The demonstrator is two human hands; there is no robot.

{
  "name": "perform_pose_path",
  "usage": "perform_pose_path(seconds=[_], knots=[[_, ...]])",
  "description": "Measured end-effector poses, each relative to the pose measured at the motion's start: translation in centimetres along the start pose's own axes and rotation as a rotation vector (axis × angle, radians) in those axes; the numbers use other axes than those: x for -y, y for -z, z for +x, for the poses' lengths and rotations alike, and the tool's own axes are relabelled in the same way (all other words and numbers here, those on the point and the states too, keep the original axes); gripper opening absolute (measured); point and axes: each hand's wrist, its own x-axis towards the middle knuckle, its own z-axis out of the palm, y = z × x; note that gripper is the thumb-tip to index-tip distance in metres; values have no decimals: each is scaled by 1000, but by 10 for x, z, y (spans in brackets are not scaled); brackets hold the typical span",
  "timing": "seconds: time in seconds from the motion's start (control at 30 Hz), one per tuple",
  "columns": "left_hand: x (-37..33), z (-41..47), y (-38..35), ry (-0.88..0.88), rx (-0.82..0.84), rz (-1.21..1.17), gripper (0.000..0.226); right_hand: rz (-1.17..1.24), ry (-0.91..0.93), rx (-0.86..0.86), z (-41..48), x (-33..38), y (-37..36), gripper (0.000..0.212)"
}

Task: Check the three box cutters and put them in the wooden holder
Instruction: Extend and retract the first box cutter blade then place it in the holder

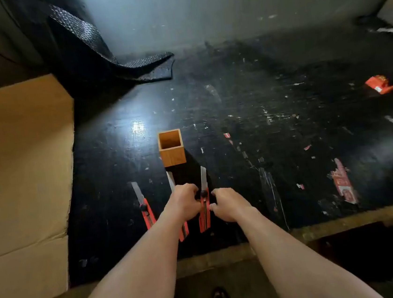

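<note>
Gripping the right box cutter, blade out, both hands close fingers around it; the wooden holder waits at twelve o'clock. A slip could cut skin.

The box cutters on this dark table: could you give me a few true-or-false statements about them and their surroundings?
1. All three cutters have blades extended. True: left cutter, middle cutter, right cutter.
2. The holder already contains a cutter. False: it is empty.
3. Both hands are on the right cutter. True: left hand, right hand.
4. The cardboard lies right of the holder. False: it is left.
5. The holder lies tipped over. False: it stands upright.
</note>
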Motion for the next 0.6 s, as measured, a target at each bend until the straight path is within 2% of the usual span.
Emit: perform_pose_path(seconds=[0.13,0.27,0.4,0.6], knots=[[9,8,-21,88,0,-21,8,61,-32,-74,4,-4,-23,36],[8,10,-38,167,-71,-142,11,276,-65,-156,8,-8,-42,25],[4,9,-49,222,-139,-272,34,451,-115,-187,6,-12,-48,25],[-1,-1,-37,243,-191,-504,37,594,-67,-216,0,-15,-32,25]])
